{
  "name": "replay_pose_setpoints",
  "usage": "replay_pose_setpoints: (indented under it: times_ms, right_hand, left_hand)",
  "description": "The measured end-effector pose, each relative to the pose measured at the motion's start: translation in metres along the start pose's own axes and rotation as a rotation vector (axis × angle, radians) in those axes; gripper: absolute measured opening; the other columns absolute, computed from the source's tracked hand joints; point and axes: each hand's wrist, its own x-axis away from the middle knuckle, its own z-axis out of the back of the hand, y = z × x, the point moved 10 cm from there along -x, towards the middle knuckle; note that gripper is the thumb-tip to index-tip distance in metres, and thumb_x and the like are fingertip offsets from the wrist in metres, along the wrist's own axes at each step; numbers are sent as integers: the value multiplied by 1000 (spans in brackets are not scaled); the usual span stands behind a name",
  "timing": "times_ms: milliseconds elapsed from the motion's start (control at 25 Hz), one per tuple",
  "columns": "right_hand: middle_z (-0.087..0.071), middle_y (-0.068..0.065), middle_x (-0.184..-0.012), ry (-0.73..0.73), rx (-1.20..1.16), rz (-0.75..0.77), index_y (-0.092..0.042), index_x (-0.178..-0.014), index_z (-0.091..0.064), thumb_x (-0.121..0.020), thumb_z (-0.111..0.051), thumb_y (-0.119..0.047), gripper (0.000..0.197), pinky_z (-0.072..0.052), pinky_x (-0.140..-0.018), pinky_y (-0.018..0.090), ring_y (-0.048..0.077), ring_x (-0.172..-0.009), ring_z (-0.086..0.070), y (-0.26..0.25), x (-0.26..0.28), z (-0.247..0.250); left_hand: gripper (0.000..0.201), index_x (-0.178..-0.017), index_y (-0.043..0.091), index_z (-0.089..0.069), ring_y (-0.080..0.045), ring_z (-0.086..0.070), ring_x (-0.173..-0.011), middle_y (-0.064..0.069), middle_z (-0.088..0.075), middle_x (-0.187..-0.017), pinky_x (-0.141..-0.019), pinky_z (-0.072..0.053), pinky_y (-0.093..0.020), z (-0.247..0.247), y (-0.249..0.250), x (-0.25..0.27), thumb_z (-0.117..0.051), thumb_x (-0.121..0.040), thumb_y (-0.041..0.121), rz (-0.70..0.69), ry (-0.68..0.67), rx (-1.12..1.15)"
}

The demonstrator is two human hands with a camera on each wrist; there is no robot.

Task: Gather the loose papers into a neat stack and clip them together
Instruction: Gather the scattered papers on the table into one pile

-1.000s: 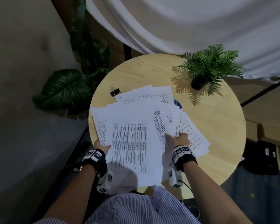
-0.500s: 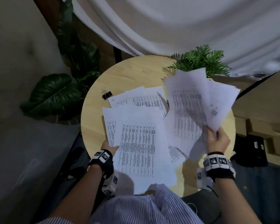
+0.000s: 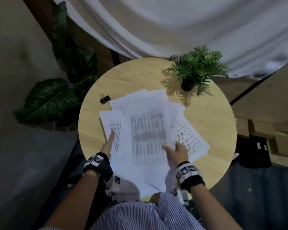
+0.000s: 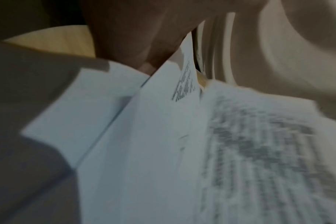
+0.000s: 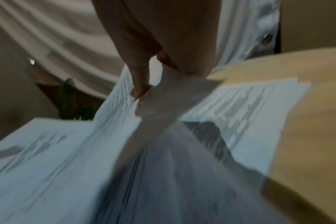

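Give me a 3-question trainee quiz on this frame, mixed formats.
1. True or false: the binder clip is already on the papers.
2. Which hand pinches a blurred sheet? A) left hand B) right hand
3. Fill in: the potted plant stands on the far-right part of the round ______.

Key: 1 false, it lies on the wood beside the papers' far-left corner; 2 B, thumb on top in the right wrist view; 3 table.
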Motion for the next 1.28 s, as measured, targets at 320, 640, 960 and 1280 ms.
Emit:
replay_pose_setpoints:
  times_ms: [320, 640, 960, 1280]
  right_hand:
    - [-41, 27, -139, 323, -116, -784, 10, -139, -27, -77, -75, -34, 90, -45, -97, 44, 40, -123, -48, 112, 10, 60]
    - [-64, 22, -115, 120, 44, -484, 4, -129, -52, -80, -74, -29, 62, -54, -83, 45, 39, -95, -62, 53, -40, 41]
    - [-65, 22, -81, 47, 623, -33, -7, -78, -61, -82, -65, -23, 17, -52, -65, 39, 34, -70, -59, -62, -80, 77]
    - [-68, 11, -110, 280, -342, 180, -4, -114, -64, -81, -72, -28, 42, -52, -92, 41, 28, -105, -65, -131, -58, 109]
  left_hand:
    - [78, -146, 8, -32, -34, -42, -136, -15, -43, -148, -113, -33, -43, -7, -10, 1, -72, -79, -1, -97, 12, -311]
    - [66, -143, 6, -37, -33, -46, -132, -15, -48, -144, -110, -34, -41, 13, -13, 11, -66, -84, 0, -192, 16, -335]
    - [87, -150, 1, -13, -35, -27, -144, -18, -23, -157, -116, -28, -46, 133, -32, 13, -69, -85, 8, -26, 491, -33]
    - [90, -153, 12, -3, -34, -21, -147, -12, -11, -161, -118, -23, -48, 92, -37, 3, -65, -88, 9, -2, 336, -70]
